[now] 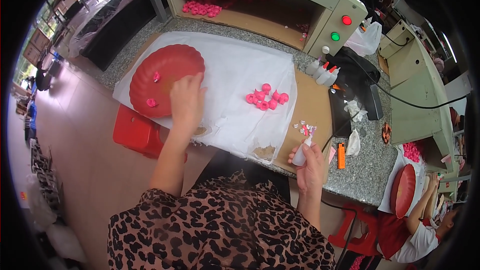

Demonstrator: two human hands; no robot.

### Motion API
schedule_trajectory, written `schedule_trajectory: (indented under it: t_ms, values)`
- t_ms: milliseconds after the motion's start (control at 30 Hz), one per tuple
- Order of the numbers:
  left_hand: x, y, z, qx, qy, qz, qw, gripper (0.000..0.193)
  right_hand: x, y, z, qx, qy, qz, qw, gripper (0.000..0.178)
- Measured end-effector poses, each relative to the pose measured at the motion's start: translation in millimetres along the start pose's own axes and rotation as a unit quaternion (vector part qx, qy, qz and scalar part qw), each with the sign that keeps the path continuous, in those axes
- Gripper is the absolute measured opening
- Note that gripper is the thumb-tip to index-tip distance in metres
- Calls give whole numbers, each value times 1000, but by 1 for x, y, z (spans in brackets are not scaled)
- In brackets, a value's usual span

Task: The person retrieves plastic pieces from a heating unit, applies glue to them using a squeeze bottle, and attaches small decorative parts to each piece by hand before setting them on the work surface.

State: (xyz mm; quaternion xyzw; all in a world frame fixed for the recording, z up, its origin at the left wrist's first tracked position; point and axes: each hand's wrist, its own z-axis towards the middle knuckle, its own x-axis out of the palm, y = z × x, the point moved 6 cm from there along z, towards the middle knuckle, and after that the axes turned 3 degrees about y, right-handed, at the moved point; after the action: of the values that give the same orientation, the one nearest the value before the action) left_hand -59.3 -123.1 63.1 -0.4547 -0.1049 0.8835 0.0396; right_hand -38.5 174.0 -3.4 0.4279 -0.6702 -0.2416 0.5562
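My left hand (187,99) is over the right part of a round red tray (145,65) with a scalloped rim. Its fingers are blurred and point away from me; whether anything is in them I cannot see. Two small pink pieces, one upper (157,76) and one lower (151,102), lie in the tray. At the right, my right hand (311,165) is closed around a small white squeeze bottle (300,156) with a thin purple-tipped nozzle pointing up. Between the hands, a cluster of rounded pink pieces (265,98) rests on white paper (230,65).
Behind stands a beige open-fronted machine (327,30) with pink pieces inside. Small scraps (305,128) lie on cardboard near the bottle. More bottles (322,74), an orange lighter (341,156) and crumpled tissue lie rightward. A red stool (135,132) stands left; another person works at far right.
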Motion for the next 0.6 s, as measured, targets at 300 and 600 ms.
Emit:
schedule_trajectory:
  t_ms: [300, 600]
  values:
    - [81, -61, -4, 5, 200, -218, 955, 22, 3, 0, -7, 8, -3, 22, 1000, 27]
    - [41, -102, -38, 20, 268, -518, 812, 23, 30, -16, 1, 26, 107, 86, 990, 28]
